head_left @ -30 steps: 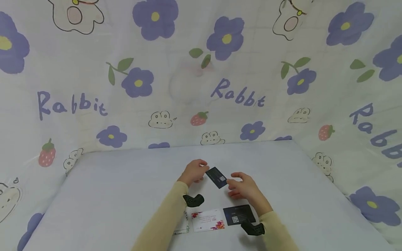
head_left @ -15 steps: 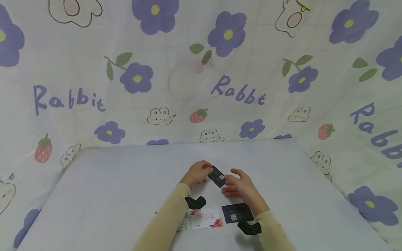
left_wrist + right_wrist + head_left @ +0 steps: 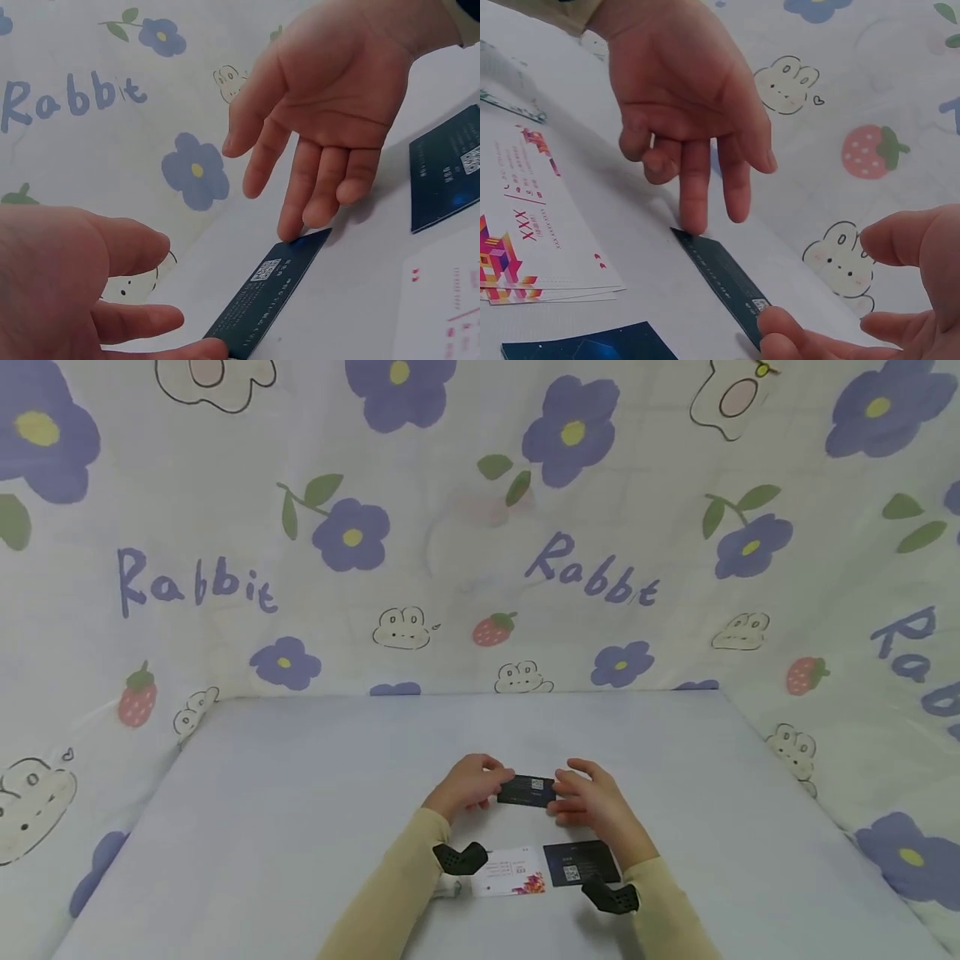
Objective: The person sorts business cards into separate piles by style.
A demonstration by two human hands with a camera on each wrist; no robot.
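Note:
A dark business card [image 3: 527, 791] with a QR code lies on the table, its long side running left to right. At its left end my left hand [image 3: 467, 783] touches it with extended fingertips. My right hand [image 3: 596, 802] has its fingers at the opposite end, thumb apart from the card. The left wrist view shows the right hand [image 3: 322, 127] reaching down to the card [image 3: 270, 292], one fingertip on its edge. In the right wrist view, fingers of both hands meet the card's [image 3: 724, 289] two ends.
Nearer the body lie more dark cards [image 3: 581, 863] and a stack of white cards [image 3: 555, 225] with colourful print. A white card with a green pattern [image 3: 510, 82] is partly hidden by the left sleeve in the head view. Behind the white table [image 3: 300, 777] hangs a flowered cloth [image 3: 420, 568].
The dark card has turned from a slant to lying nearly straight across. My right fingers have come onto its right end, and the head view has shifted slightly.

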